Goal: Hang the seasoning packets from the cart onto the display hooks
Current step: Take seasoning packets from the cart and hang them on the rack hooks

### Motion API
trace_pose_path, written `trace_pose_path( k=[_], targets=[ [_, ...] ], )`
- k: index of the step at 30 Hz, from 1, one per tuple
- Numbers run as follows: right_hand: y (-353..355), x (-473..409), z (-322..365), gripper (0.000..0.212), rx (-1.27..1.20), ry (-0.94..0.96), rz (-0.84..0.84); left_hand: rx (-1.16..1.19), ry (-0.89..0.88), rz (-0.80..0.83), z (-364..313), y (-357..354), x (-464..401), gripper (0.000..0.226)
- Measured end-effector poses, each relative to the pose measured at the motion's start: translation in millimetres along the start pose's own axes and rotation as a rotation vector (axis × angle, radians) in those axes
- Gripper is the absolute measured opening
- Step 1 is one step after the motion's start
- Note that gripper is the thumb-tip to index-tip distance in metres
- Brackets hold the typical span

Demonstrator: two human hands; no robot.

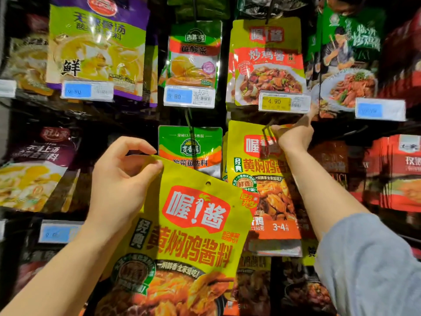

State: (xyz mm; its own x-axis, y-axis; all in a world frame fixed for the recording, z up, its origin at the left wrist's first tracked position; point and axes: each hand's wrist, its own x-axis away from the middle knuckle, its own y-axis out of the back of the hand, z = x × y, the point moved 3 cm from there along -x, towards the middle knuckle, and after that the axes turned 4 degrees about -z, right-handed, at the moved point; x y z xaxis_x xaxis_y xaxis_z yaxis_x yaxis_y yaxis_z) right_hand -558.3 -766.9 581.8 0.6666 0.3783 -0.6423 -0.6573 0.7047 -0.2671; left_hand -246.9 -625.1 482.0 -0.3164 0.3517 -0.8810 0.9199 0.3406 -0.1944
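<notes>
Before the display rack, left hand (118, 179) pinches a yellow braised-chicken sauce packet (182, 236) by its top corner; at two o'clock, right hand (293, 135) grips the display hook (267, 133), apparently steadying it for hanging.

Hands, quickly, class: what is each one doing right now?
Left hand: pinching the yellow packet by its top corner.
Right hand: gripping the display hook.

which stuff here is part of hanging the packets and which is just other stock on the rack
In the job:
- yellow packet, pinched at its top by the left hand
- matching hung packets
- their hook, which the right hand reaches

Just there:
- green packets
- purple packet
- price tags
</notes>
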Motion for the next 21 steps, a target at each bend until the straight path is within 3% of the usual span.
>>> trace_pose_path(
  k=[1,5,8,9,11,13,14,17,21],
  targets=[
    [0,3,-1,0.033,0.056,-0.007,0.003,0.02,0.012,0.001,0,-4,1,0.029],
    [26,25,-4,0.079,0.11,0.128,0.02,0.055,0.053,0.007,2,-19,1,0.03],
    [64,60,-7,0.074,0.009,0.307,-0.023,0.139,0.113,0.004,5,-31,-8,0.031],
    [73,71,-10,0.066,-0.061,0.313,0.037,0.166,0.133,0.006,5,-37,-12,0.03],
    [81,94,-7,0.049,-0.24,0.172,0.323,0.208,0.146,0.017,1,-50,-22,0.03],
    [85,110,4,0.047,-0.26,0.137,0.57,0.249,0.148,0.034,-5,-66,-32,0.03],
    [85,113,11,0.047,-0.233,0.202,0.581,0.266,0.158,0.031,-7,-73,-36,0.029],
    [93,94,23,0.041,-0.245,0.281,0.374,0.295,0.161,0.017,-8,-100,-49,0.029],
    [94,60,33,0.058,-0.179,0.285,0.284,0.214,0.105,0.022,4,-129,-61,0.027]
  ],
)
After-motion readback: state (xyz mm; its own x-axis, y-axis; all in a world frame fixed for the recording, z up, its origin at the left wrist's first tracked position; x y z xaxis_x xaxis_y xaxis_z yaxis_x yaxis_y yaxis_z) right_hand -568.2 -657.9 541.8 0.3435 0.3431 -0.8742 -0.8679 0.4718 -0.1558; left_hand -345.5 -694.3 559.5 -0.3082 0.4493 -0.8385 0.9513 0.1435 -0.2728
